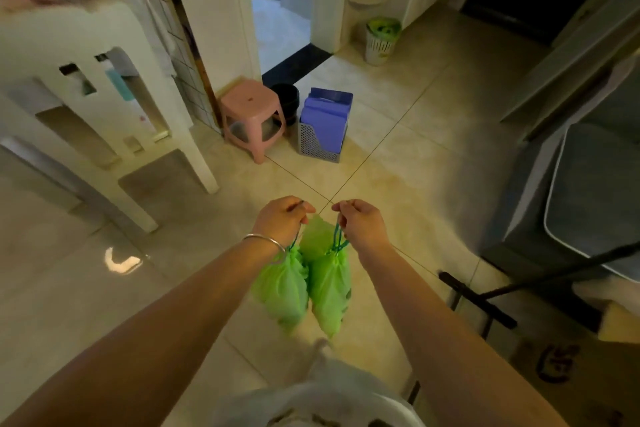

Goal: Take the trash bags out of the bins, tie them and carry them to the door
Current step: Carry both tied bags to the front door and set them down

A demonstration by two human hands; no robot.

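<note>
Two green trash bags hang side by side over the tiled floor, both drawn closed at the neck by teal drawstrings. My left hand [282, 218] grips the strings of the left green bag [282, 288]. My right hand [363, 222] pinches the strings of the right green bag [329, 284]. A white slatted bin [380, 43] lined with a green bag stands far ahead by the door frame. A doorway [280, 21] opens ahead.
A white plastic table [104, 87] stands at the left. A pink stool [251, 118], a black bucket [287, 100] and a grey mesh holder with purple folders [323, 128] sit ahead. A grey bin with a black handle [581, 218] is at the right.
</note>
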